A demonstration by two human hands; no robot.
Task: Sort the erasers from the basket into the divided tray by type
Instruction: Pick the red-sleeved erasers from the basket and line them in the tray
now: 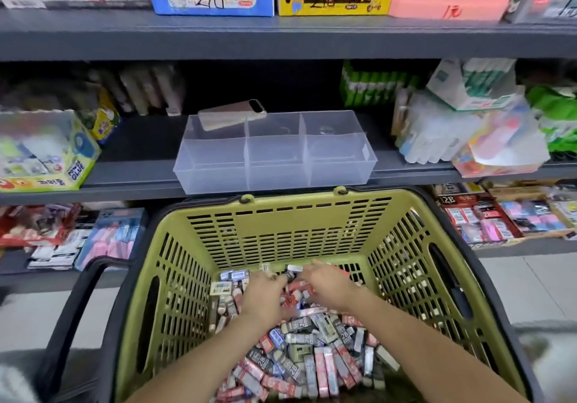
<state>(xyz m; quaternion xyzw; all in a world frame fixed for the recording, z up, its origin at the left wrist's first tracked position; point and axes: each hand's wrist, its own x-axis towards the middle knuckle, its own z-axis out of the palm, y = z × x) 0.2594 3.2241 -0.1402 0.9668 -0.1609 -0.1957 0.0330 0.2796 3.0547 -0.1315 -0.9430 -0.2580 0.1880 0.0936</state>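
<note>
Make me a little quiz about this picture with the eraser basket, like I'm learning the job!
1. True or false: the divided tray already holds erasers.
2. Where are the left hand and right hand? A in the basket, B in the tray, C out of sight.
3. Fill in: the flat thing resting on the tray's back left corner is a ____.
Key: 1 false; 2 A; 3 phone.
</note>
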